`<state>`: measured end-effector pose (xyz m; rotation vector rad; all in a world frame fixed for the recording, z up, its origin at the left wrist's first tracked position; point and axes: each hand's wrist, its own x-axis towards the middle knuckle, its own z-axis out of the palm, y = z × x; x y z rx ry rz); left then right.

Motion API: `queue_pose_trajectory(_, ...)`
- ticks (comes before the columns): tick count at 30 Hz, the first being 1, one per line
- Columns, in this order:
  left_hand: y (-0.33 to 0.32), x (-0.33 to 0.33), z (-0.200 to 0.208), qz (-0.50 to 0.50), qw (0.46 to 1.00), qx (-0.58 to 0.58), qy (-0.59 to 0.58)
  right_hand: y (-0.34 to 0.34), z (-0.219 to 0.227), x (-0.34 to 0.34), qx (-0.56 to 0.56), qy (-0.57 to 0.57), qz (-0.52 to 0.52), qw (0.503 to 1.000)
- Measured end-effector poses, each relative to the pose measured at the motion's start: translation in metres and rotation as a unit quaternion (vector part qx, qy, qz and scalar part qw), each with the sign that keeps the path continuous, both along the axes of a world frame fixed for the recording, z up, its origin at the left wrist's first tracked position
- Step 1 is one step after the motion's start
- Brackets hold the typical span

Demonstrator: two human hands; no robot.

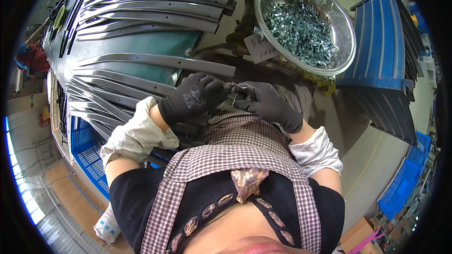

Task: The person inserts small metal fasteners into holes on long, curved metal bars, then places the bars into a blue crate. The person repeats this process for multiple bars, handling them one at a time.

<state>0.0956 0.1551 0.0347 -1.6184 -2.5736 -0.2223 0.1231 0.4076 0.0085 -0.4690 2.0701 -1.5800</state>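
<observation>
Beside a green-topped workbench (139, 42) strewn with long, glossy black strips (155, 60), held a small dark metallic piece (244, 91) above a purplish-brown checked apron (249, 136).

Pinched it at the fingertips of the black-gloved right hand (268, 104), closed with only a narrow gap; had it off that hand's left side, long axis seemingly slanting from upper left to lower right. Had the black-gloved left hand (193, 98) curled, fingertips just beside the piece's left end; could not tell whether gripping it. Had a round, shiny steel basin (343, 37) of small silvery-green clips (299, 28) to the upper right, nearer the right hand.
</observation>
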Motion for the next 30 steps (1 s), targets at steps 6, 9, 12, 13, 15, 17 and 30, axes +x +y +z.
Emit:
queue_pose_trajectory(6,-0.023,-0.047,-0.017,0.111,0.984,0.085,-0.11,0.004,-0.018,-0.007,0.193,0.279,-0.076,0.938)
queue_pose_trajectory(9,-0.025,-0.048,-0.017,0.102,0.979,0.061,-0.163,-0.002,-0.02,-0.016,0.193,0.331,-0.049,0.923)
queue_pose_trajectory(12,-0.025,-0.049,-0.017,0.096,0.979,0.041,-0.177,-0.003,-0.03,-0.03,0.129,0.366,-0.033,0.921)
queue_pose_trajectory(13,-0.024,-0.049,-0.017,0.096,0.98,0.034,-0.173,-0.003,-0.034,-0.035,0.1,0.37,-0.031,0.923)
queue_pose_trajectory(15,-0.024,-0.048,-0.016,0.095,0.979,0.042,-0.176,-0.008,-0.042,-0.042,0.026,0.326,-0.031,0.945)
queue_pose_trajectory(17,-0.023,-0.05,-0.015,0.092,0.98,0.048,-0.168,-0.007,-0.043,-0.043,0.02,0.289,-0.041,0.956)
queue_pose_trajectory(30,-0.023,-0.047,-0.014,0.074,0.986,0.083,-0.123,0.011,-0.038,-0.001,0.115,0.319,-0.102,0.935)
